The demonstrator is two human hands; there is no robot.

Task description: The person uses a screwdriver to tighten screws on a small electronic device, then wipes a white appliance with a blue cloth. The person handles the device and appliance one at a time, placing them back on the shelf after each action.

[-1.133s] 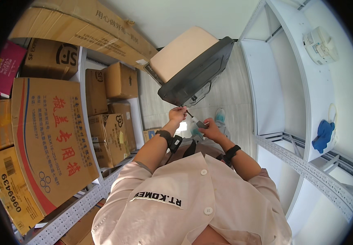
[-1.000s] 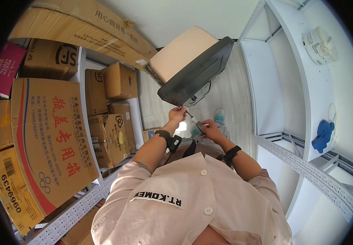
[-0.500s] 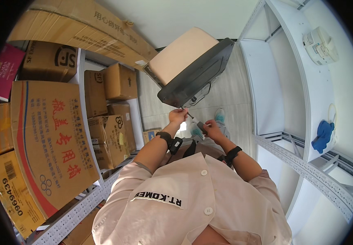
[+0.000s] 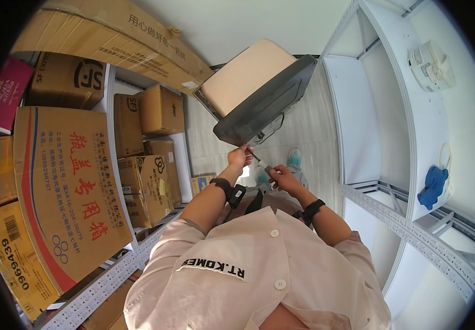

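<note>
Grey plank-patterned floor (image 4: 319, 124) is bearing pale teal sneakers (image 4: 294, 158); beige-and-black furniture piece (image 4: 248, 77) is standing over it, footing hidden. White perforated-metal rack (image 4: 92, 290), left, is holding large red-and-blue-striped carton (image 4: 72, 192) and, farther in, smaller brown cartons (image 4: 163, 110). White shelf (image 4: 427, 118), right, is supporting white lidded tub (image 4: 430, 66) and, well apart, bunched blue item (image 4: 433, 187), kind unclear.

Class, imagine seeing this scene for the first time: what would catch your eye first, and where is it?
Probably the large brown carton with red lettering, filling much of the left side. Next, the dark panel with a beige body behind it, slanting across the upper middle. Just below, the right hand grips a screwdriver-like tool, its tip close to the left hand.
</note>
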